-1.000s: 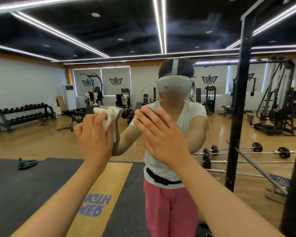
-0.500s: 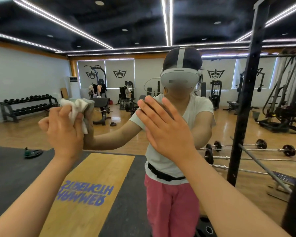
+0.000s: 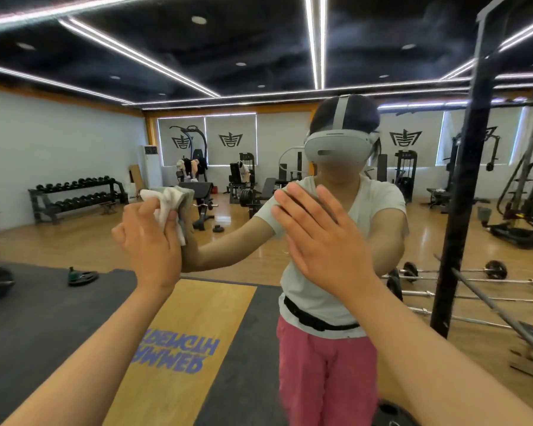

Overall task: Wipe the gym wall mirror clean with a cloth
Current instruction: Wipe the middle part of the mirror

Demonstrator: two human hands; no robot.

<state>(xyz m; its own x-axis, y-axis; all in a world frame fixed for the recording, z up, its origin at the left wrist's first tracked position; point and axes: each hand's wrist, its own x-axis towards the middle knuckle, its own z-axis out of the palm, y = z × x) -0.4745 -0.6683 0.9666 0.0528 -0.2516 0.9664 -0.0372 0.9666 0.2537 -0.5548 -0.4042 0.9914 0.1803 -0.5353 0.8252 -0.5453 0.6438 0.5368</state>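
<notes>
The wall mirror (image 3: 74,133) fills the whole view and reflects the gym and the person wearing a headset. My left hand (image 3: 150,244) grips a crumpled white cloth (image 3: 170,201) and presses it against the glass at chest height, left of centre. My right hand (image 3: 323,238) lies flat on the mirror with fingers straight and spread, to the right of the cloth, over the reflected shoulder. Both forearms reach up from the bottom of the frame.
A black upright rack post (image 3: 462,192) stands at the right, with barbells (image 3: 474,275) reflected low behind it. Reflected in the glass are a dumbbell rack (image 3: 74,195) at the left, benches, machines and a yellow floor platform (image 3: 194,342).
My left hand swept the cloth left across the glass, then back right toward centre. My right hand stayed flat on the mirror. The view tilted slightly.
</notes>
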